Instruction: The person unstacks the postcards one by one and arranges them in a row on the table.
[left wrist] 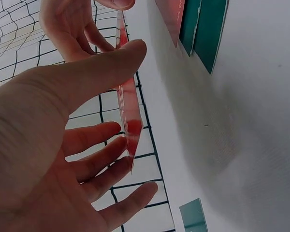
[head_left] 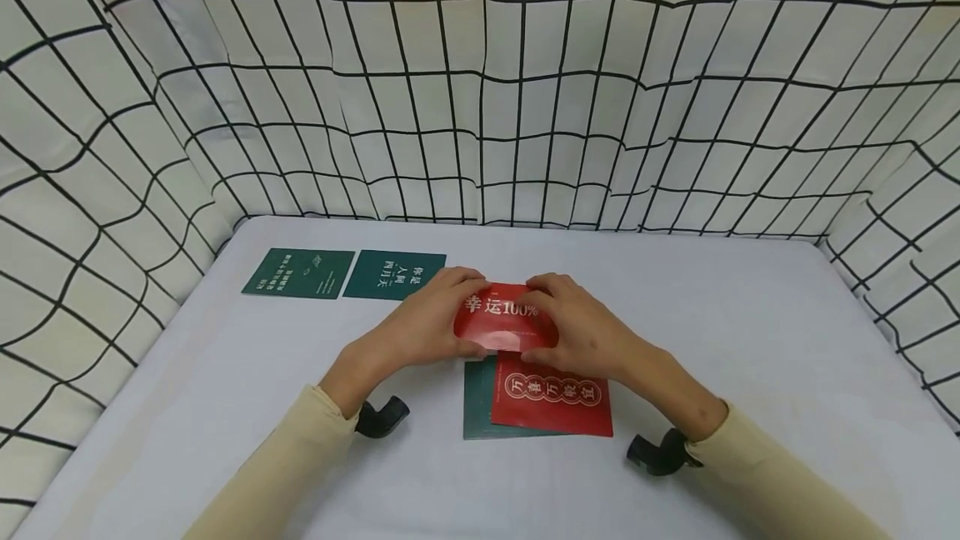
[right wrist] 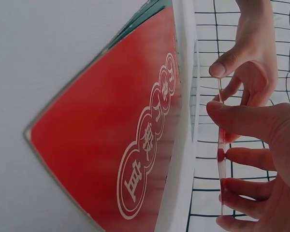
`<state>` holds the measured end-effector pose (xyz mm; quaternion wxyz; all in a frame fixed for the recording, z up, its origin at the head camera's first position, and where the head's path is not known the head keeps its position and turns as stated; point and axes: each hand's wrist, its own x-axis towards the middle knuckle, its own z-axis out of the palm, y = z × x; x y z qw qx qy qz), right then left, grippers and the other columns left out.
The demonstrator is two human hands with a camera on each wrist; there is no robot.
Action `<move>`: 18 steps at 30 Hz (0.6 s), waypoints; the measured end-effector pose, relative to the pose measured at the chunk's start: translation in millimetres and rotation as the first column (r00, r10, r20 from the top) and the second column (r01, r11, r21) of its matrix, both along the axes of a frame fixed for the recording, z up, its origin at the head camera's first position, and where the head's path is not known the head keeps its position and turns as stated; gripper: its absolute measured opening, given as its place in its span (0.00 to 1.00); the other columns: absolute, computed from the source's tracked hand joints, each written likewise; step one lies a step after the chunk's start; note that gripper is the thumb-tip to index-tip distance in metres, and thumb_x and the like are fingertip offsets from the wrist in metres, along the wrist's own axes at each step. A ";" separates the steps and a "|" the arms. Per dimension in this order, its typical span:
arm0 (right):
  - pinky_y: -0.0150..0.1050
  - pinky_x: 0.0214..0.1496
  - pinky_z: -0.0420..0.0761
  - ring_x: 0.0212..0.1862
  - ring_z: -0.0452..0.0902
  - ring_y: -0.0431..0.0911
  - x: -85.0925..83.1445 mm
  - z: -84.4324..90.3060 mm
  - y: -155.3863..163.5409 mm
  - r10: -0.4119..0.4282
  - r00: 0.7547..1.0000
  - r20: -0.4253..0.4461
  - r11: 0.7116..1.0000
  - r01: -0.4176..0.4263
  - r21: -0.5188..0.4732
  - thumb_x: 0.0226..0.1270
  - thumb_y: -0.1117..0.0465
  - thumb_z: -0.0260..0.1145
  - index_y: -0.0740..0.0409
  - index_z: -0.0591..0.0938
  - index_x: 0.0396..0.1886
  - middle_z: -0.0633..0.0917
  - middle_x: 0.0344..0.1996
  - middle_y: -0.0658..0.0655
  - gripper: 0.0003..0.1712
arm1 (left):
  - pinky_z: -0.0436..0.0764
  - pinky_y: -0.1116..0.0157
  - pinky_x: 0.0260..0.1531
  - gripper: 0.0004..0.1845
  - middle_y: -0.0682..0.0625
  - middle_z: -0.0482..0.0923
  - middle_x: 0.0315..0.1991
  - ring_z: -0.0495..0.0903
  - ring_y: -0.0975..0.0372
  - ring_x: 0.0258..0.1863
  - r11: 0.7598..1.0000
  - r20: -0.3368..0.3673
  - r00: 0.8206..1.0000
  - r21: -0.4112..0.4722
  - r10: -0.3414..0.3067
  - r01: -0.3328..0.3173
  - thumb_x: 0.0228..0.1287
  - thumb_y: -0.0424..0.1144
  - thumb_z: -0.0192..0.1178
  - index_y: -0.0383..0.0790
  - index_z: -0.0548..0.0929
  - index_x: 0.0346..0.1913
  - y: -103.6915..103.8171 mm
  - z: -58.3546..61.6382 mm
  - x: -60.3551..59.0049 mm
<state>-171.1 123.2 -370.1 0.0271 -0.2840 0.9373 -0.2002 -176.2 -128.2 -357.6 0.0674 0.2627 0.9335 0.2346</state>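
Observation:
Both hands hold one glossy red card (head_left: 495, 323) with white lettering, raised above the table and slightly bowed. My left hand (head_left: 423, 319) pinches its left end, thumb on the near edge and fingers at the far edge. At the other end my right hand (head_left: 588, 332) grips it in the same way. Seen edge-on in the left wrist view, the held card (left wrist: 130, 106) is a thin strip. Just below the hands lies another red card (head_left: 555, 398) with white circled characters, partly covering green cards (head_left: 477, 407). The right wrist view shows this red card (right wrist: 101, 116) close up.
Two dark green cards lie side by side at the back left, the outer one (head_left: 300, 273) and the inner one (head_left: 386, 272), the latter near my left hand. They rest on a white table (head_left: 750, 340). Black netting (head_left: 525, 107) over white cloth rises behind and at the sides.

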 end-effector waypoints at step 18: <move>0.48 0.56 0.90 0.71 0.71 0.53 -17.7 -6.3 -7.9 0.014 1.000 0.022 0.999 -0.013 -0.047 0.52 0.48 0.84 0.48 0.79 0.70 0.75 0.70 0.57 0.44 | 0.88 0.52 0.57 0.47 0.41 0.66 0.75 0.63 0.47 0.76 1.000 0.025 0.999 -0.011 0.020 -0.019 0.52 0.42 0.81 0.39 0.72 0.75 -1.7 -1.4 -12.6</move>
